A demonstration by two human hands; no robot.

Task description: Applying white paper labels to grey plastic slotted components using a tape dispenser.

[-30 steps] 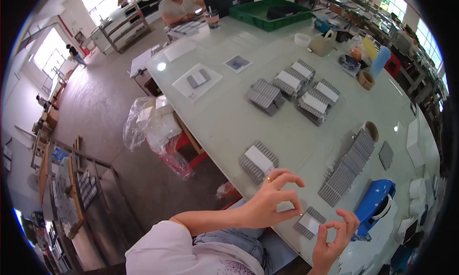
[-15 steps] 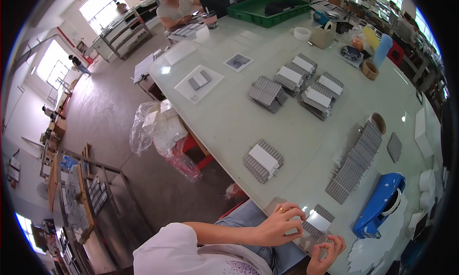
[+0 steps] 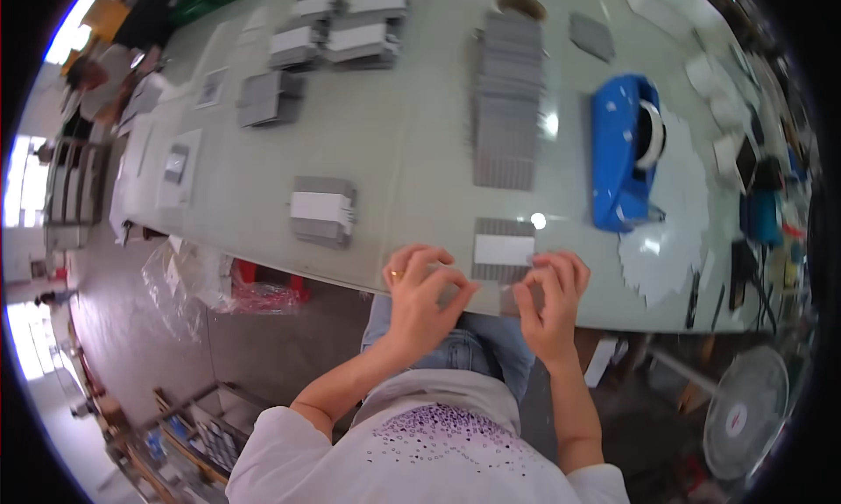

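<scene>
Close to the table's front edge lies a small grey ribbed stack point(image 3: 492, 274) with a white label point(image 3: 504, 249) across it. My left hand point(image 3: 423, 295) hovers at its left, fingers bent and spread from the thumb, with nothing visible in them. At the stack's right corner, my right hand point(image 3: 552, 302) has its fingers curled toward the thumb. A faint see-through patch shows by those fingertips, too blurred to name. To the right stands a blue tape dispenser point(image 3: 613, 158) with a white roll point(image 3: 650, 136). Beyond the stack stretches a long row of grey ribbed pieces point(image 3: 506, 110).
Another labelled grey bundle point(image 3: 322, 228) sits at the left, with several more bundles point(image 3: 359, 38) farther back. A brown tape roll point(image 3: 521, 5) and a loose grey piece point(image 3: 592, 37) lie at the far side. A fan point(image 3: 745, 412) stands below the table's right edge. A person point(image 3: 105, 79) sits far left.
My view has turned, so the table now lies squarely ahead and both forearms show. My hands stay at the two sides of the small labelled stack.
</scene>
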